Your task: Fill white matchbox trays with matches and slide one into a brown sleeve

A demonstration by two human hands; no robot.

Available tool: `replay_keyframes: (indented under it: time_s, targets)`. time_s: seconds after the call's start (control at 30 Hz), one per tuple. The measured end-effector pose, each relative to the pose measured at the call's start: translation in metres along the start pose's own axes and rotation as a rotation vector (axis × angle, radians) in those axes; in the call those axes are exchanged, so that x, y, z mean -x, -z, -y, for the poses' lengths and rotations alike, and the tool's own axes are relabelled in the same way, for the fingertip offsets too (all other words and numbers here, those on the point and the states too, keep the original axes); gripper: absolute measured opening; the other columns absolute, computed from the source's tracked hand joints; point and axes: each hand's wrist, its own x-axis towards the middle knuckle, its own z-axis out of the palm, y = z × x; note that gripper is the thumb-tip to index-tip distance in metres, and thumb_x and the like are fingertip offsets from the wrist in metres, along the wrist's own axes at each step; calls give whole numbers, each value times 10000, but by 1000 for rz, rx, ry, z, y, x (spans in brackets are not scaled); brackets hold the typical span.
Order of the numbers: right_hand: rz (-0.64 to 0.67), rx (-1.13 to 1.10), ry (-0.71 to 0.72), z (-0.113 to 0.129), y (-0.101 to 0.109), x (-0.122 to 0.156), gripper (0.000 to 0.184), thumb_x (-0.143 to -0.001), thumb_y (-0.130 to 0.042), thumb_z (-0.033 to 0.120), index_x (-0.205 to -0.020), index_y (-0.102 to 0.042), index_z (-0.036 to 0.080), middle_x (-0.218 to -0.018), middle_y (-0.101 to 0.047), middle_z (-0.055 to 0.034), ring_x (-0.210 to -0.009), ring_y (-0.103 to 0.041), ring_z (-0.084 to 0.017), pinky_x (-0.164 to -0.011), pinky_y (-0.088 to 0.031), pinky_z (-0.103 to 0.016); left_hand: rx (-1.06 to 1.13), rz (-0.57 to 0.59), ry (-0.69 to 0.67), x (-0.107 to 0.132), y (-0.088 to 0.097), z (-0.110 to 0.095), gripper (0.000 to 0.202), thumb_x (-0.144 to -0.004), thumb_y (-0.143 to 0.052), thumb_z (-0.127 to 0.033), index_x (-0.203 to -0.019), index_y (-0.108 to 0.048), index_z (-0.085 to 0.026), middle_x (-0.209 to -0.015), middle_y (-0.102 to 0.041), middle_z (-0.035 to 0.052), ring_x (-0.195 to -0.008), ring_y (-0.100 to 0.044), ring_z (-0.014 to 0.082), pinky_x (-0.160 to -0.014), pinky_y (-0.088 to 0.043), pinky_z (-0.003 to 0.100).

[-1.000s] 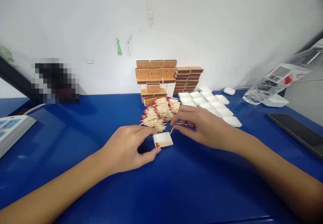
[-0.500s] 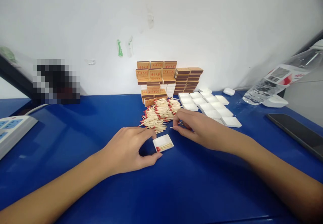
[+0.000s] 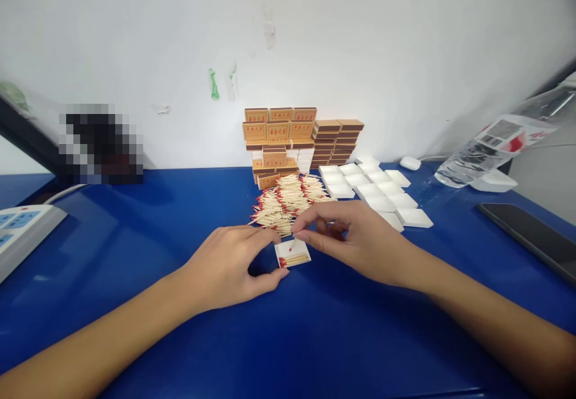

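Observation:
A small white matchbox tray with a few red-tipped matches in it lies on the blue table. My left hand grips the tray's left side between thumb and forefinger. My right hand hovers just right of the tray and pinches a single match, red tip pointing down over the tray. A loose pile of matches lies just behind both hands.
Stacked brown matchboxes stand against the white wall. Several empty white trays lie in rows at the right. A plastic water bottle, a dark phone and a white earbud case are further right. A white power strip sits at the left edge.
My right hand has picked a match from the pile's edge and brought it left over the tray. My left hand has stayed on the tray.

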Motion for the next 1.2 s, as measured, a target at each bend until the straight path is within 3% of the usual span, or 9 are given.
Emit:
replay_keyframes:
  time_s: [0.1, 0.3, 0.5, 0.7, 0.87, 1.03, 1.2]
  targets:
    - [54, -42, -44, -2, -2, -1, 135, -989, -667, 299, -968, -777, 224, -676, -587, 33, -593, -480, -115, -557, -376, -260, -9, -4, -1, -1, 0, 0, 260, -913, -725, -384, -1096, -686, -203, -664, -577, -51, -531, -546, 126, -540, -391, 253]
    - [100, 144, 63, -12, 0, -5, 60, -940, -720, 222, -915, -775, 220, -761, -567, 13, -692, -498, -137, -645, -383, -282, -27, -14, 8, -2, 1, 0, 250, -914, -721, -386, -1078, -687, -200, -656, -570, -53, -524, -546, 125, -552, -412, 259]
    - [112, 156, 56, -6, 0, -1, 76, -944, -695, 224, -943, -771, 230, -840, -595, -3, -704, -512, -139, -655, -393, -288, -23, -17, 4, -1, 0, 0, 258, -913, -723, -380, -1082, -678, -192, -659, -564, -55, -523, -541, 127, -547, -418, 261]
    - [-83, 416, 83, -25, 34, -6, 121, -960, -645, 276, -895, -732, 224, -812, -654, -26, -696, -550, -164, -644, -384, -305, -29, -21, 9, 0, -1, 0, 292, -939, -692, -378, -1151, -670, -180, -671, -568, -52, -534, -557, 130, -570, -443, 267]
    - [61, 585, 13, -52, 54, -6, 112, -910, -648, 275, -849, -719, 214, -840, -681, -45, -767, -599, -193, -693, -416, -323, -34, -31, 8, 1, -1, 0, 290, -954, -670, -393, -1161, -652, -191, -683, -589, -49, -543, -574, 129, -574, -451, 259]
    - [139, 557, 4, -55, 44, -5, 102, -935, -645, 293, -892, -690, 213, -896, -675, -48, -807, -595, -196, -713, -424, -329, -31, -30, 2, 0, -1, 0, 290, -956, -670, -399, -1157, -647, -191, -680, -588, -49, -540, -573, 130, -562, -440, 256]
    - [121, 509, -20, -42, 28, -8, 158, -975, -632, 311, -856, -640, 208, -893, -668, -46, -782, -587, -184, -702, -404, -320, -32, -14, 11, 0, 0, -1, 287, -958, -667, -396, -1155, -649, -189, -679, -584, -50, -538, -570, 132, -563, -438, 262]
